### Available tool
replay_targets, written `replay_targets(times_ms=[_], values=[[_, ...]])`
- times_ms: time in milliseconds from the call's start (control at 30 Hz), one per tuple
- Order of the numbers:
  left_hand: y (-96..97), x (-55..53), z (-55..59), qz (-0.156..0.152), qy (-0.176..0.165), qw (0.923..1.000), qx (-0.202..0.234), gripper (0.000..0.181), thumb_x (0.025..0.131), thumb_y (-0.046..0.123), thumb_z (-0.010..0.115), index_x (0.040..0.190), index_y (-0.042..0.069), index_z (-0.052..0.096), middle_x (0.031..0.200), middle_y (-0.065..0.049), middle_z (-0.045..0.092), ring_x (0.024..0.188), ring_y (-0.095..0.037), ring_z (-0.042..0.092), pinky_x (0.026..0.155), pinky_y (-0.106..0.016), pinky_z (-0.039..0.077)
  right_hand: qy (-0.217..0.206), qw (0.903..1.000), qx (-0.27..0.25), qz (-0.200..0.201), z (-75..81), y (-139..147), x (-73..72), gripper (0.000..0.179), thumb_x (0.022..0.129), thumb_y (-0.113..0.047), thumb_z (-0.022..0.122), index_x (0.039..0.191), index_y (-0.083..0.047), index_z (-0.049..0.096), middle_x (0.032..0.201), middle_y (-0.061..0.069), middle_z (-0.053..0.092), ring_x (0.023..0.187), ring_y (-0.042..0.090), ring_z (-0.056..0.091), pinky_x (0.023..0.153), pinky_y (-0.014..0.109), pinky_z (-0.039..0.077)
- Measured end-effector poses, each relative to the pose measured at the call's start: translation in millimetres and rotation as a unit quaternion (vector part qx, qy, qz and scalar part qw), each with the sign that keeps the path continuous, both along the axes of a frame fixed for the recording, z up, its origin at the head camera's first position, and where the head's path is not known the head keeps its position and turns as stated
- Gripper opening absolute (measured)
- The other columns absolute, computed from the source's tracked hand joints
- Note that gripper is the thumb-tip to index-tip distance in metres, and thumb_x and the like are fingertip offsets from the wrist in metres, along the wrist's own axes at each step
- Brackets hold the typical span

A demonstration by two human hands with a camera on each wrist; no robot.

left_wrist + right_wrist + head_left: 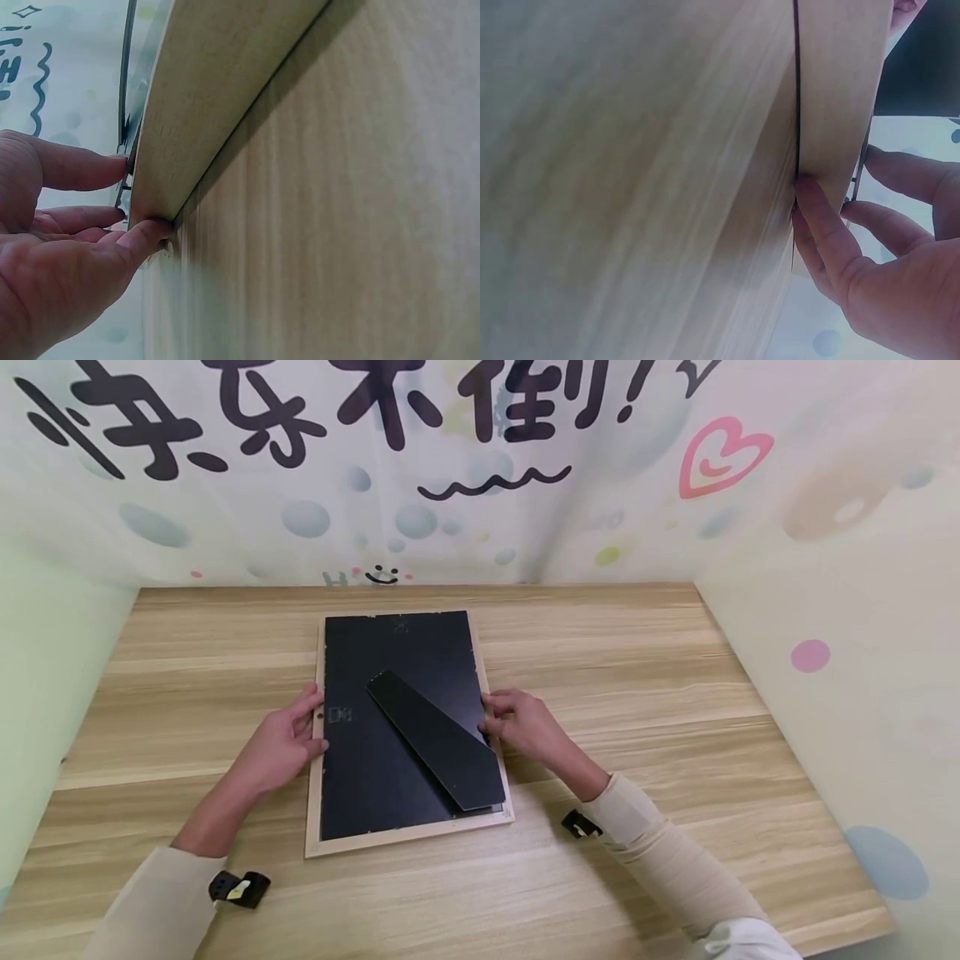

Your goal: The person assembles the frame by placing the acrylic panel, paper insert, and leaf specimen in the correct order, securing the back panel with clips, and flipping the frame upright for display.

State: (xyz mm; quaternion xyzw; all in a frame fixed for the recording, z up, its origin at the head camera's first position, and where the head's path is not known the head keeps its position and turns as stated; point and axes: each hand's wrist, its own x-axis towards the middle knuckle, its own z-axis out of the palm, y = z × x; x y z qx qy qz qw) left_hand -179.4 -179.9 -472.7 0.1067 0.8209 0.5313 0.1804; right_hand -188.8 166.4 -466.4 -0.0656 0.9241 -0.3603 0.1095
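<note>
A picture frame lies face down on the wooden table, its black backing upward inside a pale wood border. A black easel leg slants across the back, its wide end over the lower right corner. My left hand grips the left border; the left wrist view puts its thumb at the backing's edge and a fingertip low on the wooden side. Opposite, my right hand holds the right border, thumb at the backing, other fingertips against the side near the tabletop.
The wood-grain table extends around the frame. Behind it hangs a printed white backdrop with dark lettering, and pale walls stand left and right. Black straps show at both wrists.
</note>
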Motion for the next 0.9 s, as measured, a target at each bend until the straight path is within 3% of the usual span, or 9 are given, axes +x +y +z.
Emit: replay_targets(times_ms=[233,500,700,900], values=[[0.1,0.0,-0.6,-0.001,0.000,1.0000,0.009,0.074,0.088,-0.010,0.051,0.151,-0.010,0.012,0.162,-0.019,-0.004,0.146,-0.039,0.013,0.109,-0.042,0.024,0.004,0.9998,-0.001,0.020,3.7,0.4,1.9,0.051,0.085,-0.012,0.071,0.134,-0.005,0.058,0.137,0.012,0.057,0.110,0.027,0.063,0.091,0.038,0.049],[0.0,1.2,-1.5,-0.005,0.004,1.0000,0.001,0.074,0.089,-0.009,0.052,0.151,-0.009,0.012,0.162,-0.019,-0.003,0.145,-0.039,0.014,0.109,-0.041,0.024,-0.008,0.9996,-0.001,0.028,4.1,1.2,2.3,0.050,0.084,-0.011,0.071,0.132,-0.004,0.060,0.142,0.010,0.054,0.113,0.026,0.062,0.086,0.032,0.048],[0.5,2.7,0.2,-0.002,0.006,0.9999,-0.014,0.074,0.089,-0.008,0.052,0.151,-0.008,0.013,0.162,-0.018,-0.002,0.145,-0.038,0.017,0.109,-0.042,0.025,0.000,0.9981,0.034,0.051,3.0,0.9,1.2,0.055,0.084,-0.013,0.071,0.136,-0.003,0.055,0.143,0.013,0.052,0.122,0.028,0.057,0.084,0.030,0.046],[3.7,2.6,3.0,0.007,0.017,0.9984,-0.053,0.073,0.089,-0.004,0.053,0.151,-0.008,0.015,0.162,-0.017,0.000,0.144,-0.040,0.021,0.109,-0.047,0.027,0.005,0.9955,0.064,0.069,5.0,-0.7,0.9,0.056,0.085,-0.014,0.071,0.137,-0.001,0.054,0.144,0.018,0.049,0.117,0.030,0.061,0.082,0.032,0.047]])
